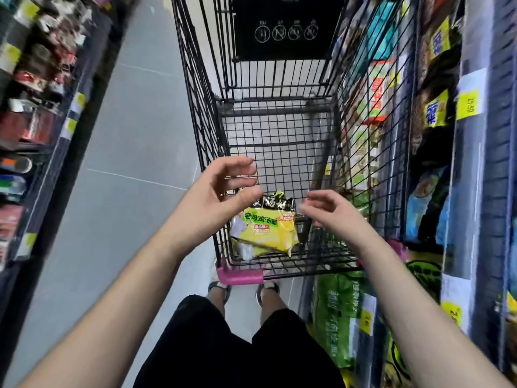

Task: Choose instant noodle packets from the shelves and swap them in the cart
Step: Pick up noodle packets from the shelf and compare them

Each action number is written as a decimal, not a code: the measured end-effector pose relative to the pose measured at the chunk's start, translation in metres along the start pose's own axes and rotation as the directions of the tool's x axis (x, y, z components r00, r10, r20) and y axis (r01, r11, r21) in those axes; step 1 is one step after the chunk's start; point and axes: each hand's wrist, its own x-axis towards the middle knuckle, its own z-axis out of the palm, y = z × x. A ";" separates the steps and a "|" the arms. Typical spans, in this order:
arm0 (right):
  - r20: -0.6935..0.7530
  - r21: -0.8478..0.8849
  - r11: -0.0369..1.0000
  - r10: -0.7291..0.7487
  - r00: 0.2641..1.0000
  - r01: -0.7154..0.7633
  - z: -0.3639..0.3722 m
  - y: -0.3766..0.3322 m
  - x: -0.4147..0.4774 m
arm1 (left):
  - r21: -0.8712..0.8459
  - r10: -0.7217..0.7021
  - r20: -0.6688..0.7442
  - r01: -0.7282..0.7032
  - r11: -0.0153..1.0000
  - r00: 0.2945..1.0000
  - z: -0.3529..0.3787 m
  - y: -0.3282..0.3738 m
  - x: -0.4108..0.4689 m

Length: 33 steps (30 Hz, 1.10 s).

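1. Far left of the frame: the left shelves point(33, 107) are motion-blurred. I can make out dark and red goods and yellow price tags, but not what the goods are.
2. Left of centre: the left hand point(221, 191) hovers over the cart's near end with fingers loosely curved, holding nothing. Its thumb overlaps the packet's top edge in the picture, and I cannot tell whether they touch.
3. Centre: the black wire cart point(207, 121) holds 1 yellow noodle packet point(265, 231), lying tilted at lower centre, just beyond the pink handle point(240, 275).
4. Right of centre: the right hand point(333, 211) is loosely curled and carries nothing, just right of the packet.
5. Right edge: the right shelves point(436, 121) are stocked with packets, with green packs point(338, 312) at lower right.
6. Progress, as I judge it: 1 packet is chosen and in the cart. No replacement is in either hand, so a swap remains to do.
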 end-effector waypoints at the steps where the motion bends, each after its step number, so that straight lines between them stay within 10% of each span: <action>1: 0.008 -0.080 0.995 0.062 0.998 -0.061 0.003 0.009 0.011 | 0.003 -0.007 -0.006 0.007 1.000 1.000 0.002 -0.003 0.004; 15: 0.046 -0.245 0.938 0.264 0.963 -0.246 0.065 0.045 0.059 | -0.011 -0.071 -0.086 0.071 0.997 0.994 0.010 -0.027 0.033; 33: 0.127 0.082 0.989 0.111 0.986 -0.122 0.018 0.023 0.039 | 0.051 -0.211 -0.257 0.231 0.972 0.943 0.018 -0.052 0.030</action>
